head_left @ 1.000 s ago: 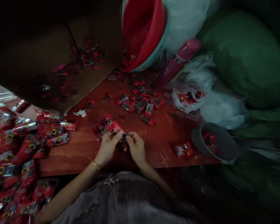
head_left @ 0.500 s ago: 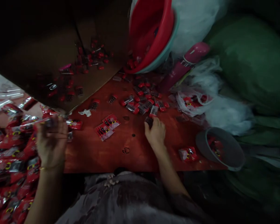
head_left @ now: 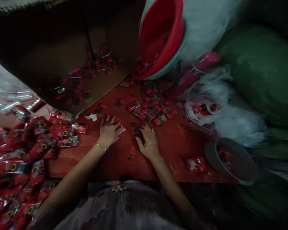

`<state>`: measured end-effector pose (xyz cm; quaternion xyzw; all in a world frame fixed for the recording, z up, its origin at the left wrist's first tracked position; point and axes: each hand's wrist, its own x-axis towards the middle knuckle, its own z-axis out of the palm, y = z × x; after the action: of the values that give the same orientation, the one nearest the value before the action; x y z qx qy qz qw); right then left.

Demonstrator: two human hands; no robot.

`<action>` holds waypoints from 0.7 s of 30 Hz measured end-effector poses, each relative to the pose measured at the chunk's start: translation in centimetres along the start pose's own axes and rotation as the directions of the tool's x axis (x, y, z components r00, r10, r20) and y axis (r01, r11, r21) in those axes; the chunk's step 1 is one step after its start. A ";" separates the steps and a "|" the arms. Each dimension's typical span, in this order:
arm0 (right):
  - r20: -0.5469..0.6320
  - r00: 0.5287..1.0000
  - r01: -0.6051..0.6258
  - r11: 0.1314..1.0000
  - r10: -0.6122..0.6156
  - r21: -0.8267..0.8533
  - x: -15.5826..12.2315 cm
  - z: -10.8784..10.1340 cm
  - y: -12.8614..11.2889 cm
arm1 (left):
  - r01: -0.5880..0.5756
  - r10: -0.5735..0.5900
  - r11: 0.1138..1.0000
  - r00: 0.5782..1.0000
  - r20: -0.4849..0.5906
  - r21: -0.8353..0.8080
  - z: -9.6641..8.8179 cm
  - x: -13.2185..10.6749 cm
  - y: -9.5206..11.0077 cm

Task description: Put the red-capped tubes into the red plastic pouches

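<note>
- The light is dim and the far corners are almost black.
- A reddish wooden table [head_left: 172,150] fills the middle.
- A brown cardboard sheet [head_left: 50,64] stands tilted at the back left.
- A big green sack [head_left: 261,70] lies on the right, with white plastic bags [head_left: 232,118] beside it.
- A red basin [head_left: 163,35] leans at the back.

**Red table and its load**

The red wooden table [head_left: 172,143] carries a heap of red packets [head_left: 26,150] left of the left grip [head_left: 108,131], loose small pieces [head_left: 150,110] beyond the right grip [head_left: 147,143], and one packet [head_left: 195,164] to its right.
</note>
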<state>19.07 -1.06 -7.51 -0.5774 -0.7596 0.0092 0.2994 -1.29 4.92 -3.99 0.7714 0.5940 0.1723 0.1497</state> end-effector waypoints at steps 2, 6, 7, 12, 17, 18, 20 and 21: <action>-0.013 1.000 0.020 1.000 -0.020 -0.016 0.0 0.1 0.1 | -0.026 0.023 0.993 0.999 0.026 0.116 0.3 -0.1 -0.2; -0.083 0.994 0.074 0.997 -0.075 -0.017 -0.2 -0.3 -0.4 | -0.060 0.063 0.988 0.998 -0.019 0.145 0.4 -0.8 -0.2; -0.113 0.990 0.081 0.997 -0.081 -0.006 -0.2 -0.5 -0.7 | -0.050 0.057 0.990 0.997 -0.049 0.128 0.3 -1.0 -0.1; -0.139 0.980 -0.103 0.959 0.143 0.266 0.9 -1.7 -3.7 | -0.068 0.059 0.997 0.963 -0.262 -0.024 -1.3 -2.0 0.9; 0.107 0.919 -0.336 0.612 0.379 0.716 3.6 -1.4 -6.6 | -0.140 0.044 0.955 0.939 -0.342 -0.262 -3.0 -3.5 3.0; 0.117 0.908 -0.347 0.563 0.403 0.751 3.9 -1.2 -6.9 | -0.109 -0.021 0.926 0.941 -0.338 -0.361 -3.0 -3.7 3.3; 0.099 0.888 -0.345 0.509 0.449 0.789 4.0 -1.0 -7.5 | 0.006 -0.195 0.769 0.955 -0.225 -0.639 -2.9 -4.0 3.6; 0.084 0.881 -0.337 0.495 0.465 0.801 3.9 -0.9 -7.7 | 0.085 -0.267 0.625 0.957 -0.111 -0.776 -2.7 -4.1 3.7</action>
<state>12.24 -0.48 -2.26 -0.5415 -0.4944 0.3746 0.5674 -0.26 0.13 -0.35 0.5504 0.5508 0.4733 0.4119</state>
